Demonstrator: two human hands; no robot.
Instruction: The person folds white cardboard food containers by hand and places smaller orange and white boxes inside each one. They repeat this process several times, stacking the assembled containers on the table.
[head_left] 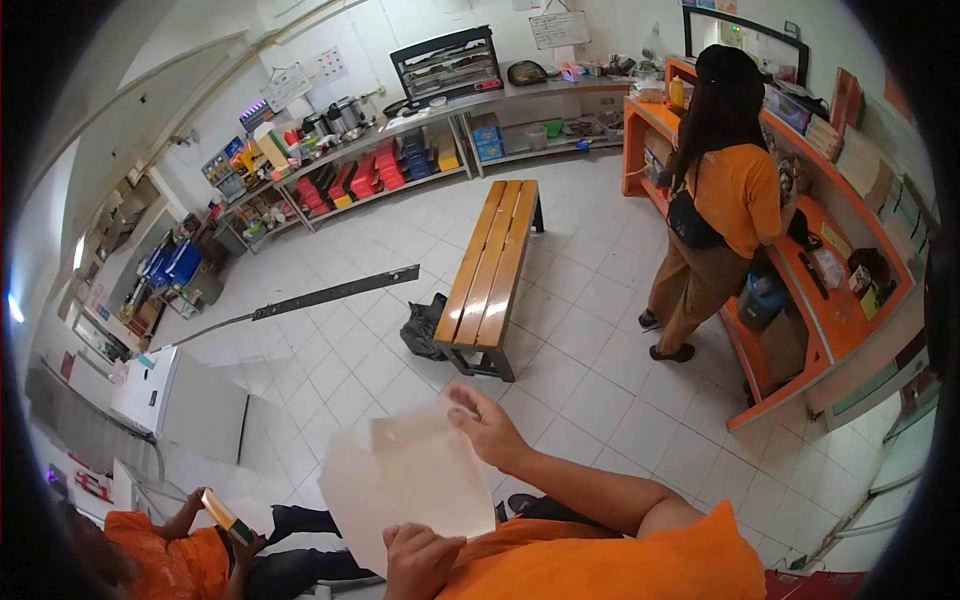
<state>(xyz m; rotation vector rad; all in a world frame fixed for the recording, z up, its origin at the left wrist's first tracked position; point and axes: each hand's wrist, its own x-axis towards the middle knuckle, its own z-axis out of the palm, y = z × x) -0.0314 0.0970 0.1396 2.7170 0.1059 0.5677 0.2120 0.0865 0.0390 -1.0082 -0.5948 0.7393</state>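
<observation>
A cream-white sheet of folded cardboard (400, 480), like an open box blank, is held up at the bottom centre. My left hand (422, 560) grips its lower edge, fingers curled over the board. At the upper right corner, my right hand (485, 428) pinches the board's edge, with some blur around the fingertips. A raised flap or panel shows near the top of the board. Orange fabric of my own clothing lies beside and below both hands.
Beyond the board stands a wooden bench (490, 265) with a black bag (425, 328) beside it. A person in orange (735, 200) faces an orange counter (835, 290). Another person (175, 555) at lower left holds a small box (228, 515). A white chest (195, 400) stands left.
</observation>
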